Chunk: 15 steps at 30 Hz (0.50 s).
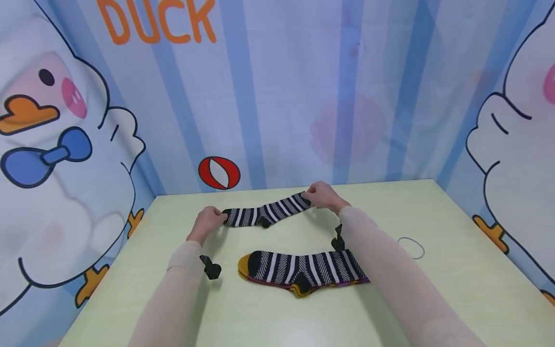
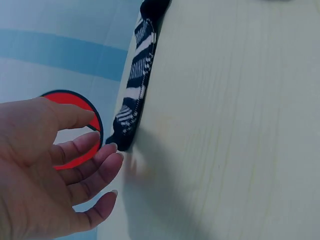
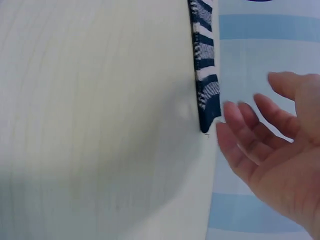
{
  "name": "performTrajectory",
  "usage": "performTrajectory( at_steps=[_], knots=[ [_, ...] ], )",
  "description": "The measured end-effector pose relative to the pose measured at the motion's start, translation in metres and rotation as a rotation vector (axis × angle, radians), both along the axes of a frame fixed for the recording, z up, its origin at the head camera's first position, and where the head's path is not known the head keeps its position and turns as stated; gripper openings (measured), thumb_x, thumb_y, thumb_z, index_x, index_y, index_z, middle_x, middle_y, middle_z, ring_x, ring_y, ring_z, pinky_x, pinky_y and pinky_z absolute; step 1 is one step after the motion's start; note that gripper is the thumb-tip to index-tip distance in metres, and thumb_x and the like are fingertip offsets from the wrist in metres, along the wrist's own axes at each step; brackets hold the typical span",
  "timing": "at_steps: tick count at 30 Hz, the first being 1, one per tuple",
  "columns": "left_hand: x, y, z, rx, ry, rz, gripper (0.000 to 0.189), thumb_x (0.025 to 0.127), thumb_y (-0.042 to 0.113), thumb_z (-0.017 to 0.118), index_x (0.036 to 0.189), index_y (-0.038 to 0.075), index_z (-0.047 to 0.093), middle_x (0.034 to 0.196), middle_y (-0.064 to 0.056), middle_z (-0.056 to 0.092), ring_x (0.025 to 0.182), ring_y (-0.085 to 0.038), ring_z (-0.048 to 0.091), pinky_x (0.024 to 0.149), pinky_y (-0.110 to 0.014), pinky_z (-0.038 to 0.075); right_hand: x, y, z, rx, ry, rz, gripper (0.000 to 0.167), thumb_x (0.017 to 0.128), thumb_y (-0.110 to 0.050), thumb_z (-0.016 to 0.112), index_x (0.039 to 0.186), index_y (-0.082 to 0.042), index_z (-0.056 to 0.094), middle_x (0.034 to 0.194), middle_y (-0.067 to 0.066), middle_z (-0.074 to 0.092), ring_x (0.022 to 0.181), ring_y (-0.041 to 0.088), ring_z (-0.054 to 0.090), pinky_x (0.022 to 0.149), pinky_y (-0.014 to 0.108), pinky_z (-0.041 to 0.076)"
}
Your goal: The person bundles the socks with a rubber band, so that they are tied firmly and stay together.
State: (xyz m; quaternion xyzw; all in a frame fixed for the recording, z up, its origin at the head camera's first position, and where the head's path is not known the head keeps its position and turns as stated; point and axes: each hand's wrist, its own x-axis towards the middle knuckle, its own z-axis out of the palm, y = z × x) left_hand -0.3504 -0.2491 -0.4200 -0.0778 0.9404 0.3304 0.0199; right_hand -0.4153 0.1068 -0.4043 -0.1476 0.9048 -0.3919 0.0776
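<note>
A black-and-white striped sock [image 1: 277,211] lies stretched out near the table's back edge, its dark heel towards the front. My left hand [image 1: 209,222] is at its dark left end; in the left wrist view the fingertips [image 2: 112,162] are loosely bent beside that end, thumb apart. At the other end is my right hand [image 1: 323,195]. In the right wrist view its fingers [image 3: 245,127] are relaxed next to the sock's dark edge, with the thumb raised away. Closer to me lies a stack of socks [image 1: 282,267], a striped one on top and mustard, dark red and purple edges beneath.
A thin loop [image 1: 412,247] lies on the pale table [image 1: 455,289] at the right, beyond my right sleeve. Behind the table hangs a blue striped curtain [image 1: 282,96] with printed ducks at both sides. My right forearm covers part of the stack's right end.
</note>
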Motion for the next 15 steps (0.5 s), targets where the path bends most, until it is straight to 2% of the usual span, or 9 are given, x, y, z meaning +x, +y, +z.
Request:
performTrajectory(
  at_steps=[2,4,6,9,10,12,14,15],
  knots=[
    [-0.003,-0.002,-0.003,0.012,-0.007,0.032,0.033,0.101,0.026,0.056,0.111,-0.005,0.061,0.105,-0.018,0.061,0.093,-0.029,0.054,0.082,-0.042,0.047,-0.003,-0.002,-0.002,-0.009,0.027,-0.038,0.032,0.103,-0.023,0.056,0.105,0.008,0.066,0.117,0.021,0.065,0.091,0.034,0.065,0.083,0.042,0.053],
    [-0.006,-0.003,-0.005,0.010,0.006,0.069,0.036,0.101,0.028,0.056,0.114,-0.006,0.061,0.109,-0.020,0.061,0.097,-0.031,0.055,0.086,-0.044,0.048,-0.007,-0.004,-0.003,0.001,0.083,-0.069,0.027,0.100,-0.018,0.057,0.104,0.006,0.068,0.108,0.019,0.068,0.082,0.028,0.063,0.077,0.037,0.052],
    [-0.008,-0.004,-0.007,0.015,0.021,0.100,0.037,0.101,0.027,0.055,0.115,-0.007,0.059,0.113,-0.022,0.060,0.101,-0.033,0.055,0.089,-0.046,0.047,-0.011,-0.005,-0.004,0.027,0.136,-0.104,0.019,0.098,-0.013,0.058,0.091,0.002,0.069,0.088,0.011,0.066,0.068,0.018,0.055,0.068,0.031,0.048],
    [-0.010,-0.002,-0.010,0.022,0.036,0.130,0.039,0.100,0.026,0.056,0.118,-0.009,0.055,0.119,-0.026,0.057,0.106,-0.037,0.054,0.093,-0.048,0.046,-0.017,-0.007,-0.008,0.064,0.148,-0.129,0.028,0.094,-0.006,0.057,0.066,-0.004,0.052,0.063,0.002,0.042,0.052,0.013,0.032,0.054,0.028,0.034],
    [-0.010,0.000,-0.011,0.026,0.032,0.145,0.041,0.100,0.026,0.056,0.120,-0.009,0.053,0.121,-0.027,0.054,0.109,-0.038,0.052,0.095,-0.049,0.045,-0.019,-0.007,-0.010,0.071,0.136,-0.135,0.031,0.093,-0.004,0.056,0.064,-0.005,0.045,0.061,0.002,0.033,0.052,0.014,0.027,0.054,0.030,0.030],
    [-0.010,0.003,-0.014,0.007,0.020,0.168,0.048,0.099,0.027,0.056,0.127,-0.011,0.046,0.128,-0.031,0.048,0.116,-0.042,0.047,0.099,-0.052,0.042,-0.021,-0.008,-0.015,0.104,0.115,-0.141,0.025,0.093,-0.004,0.055,0.069,-0.002,0.048,0.066,0.006,0.035,0.058,0.019,0.031,0.057,0.033,0.034],
    [-0.011,0.006,-0.015,-0.018,0.005,0.200,0.058,0.098,0.029,0.057,0.133,-0.013,0.037,0.133,-0.035,0.040,0.123,-0.045,0.041,0.102,-0.054,0.039,-0.022,-0.010,-0.019,0.134,0.103,-0.154,0.012,0.093,-0.005,0.054,0.088,0.005,0.058,0.084,0.014,0.047,0.074,0.025,0.045,0.068,0.036,0.043],
    [-0.013,0.007,-0.016,-0.027,-0.004,0.216,0.063,0.098,0.030,0.057,0.137,-0.014,0.033,0.136,-0.036,0.037,0.126,-0.047,0.038,0.104,-0.055,0.038,-0.022,-0.011,-0.020,0.147,0.099,-0.165,0.017,0.093,-0.006,0.054,0.102,0.007,0.060,0.098,0.019,0.051,0.088,0.029,0.049,0.077,0.039,0.046]
  ],
)
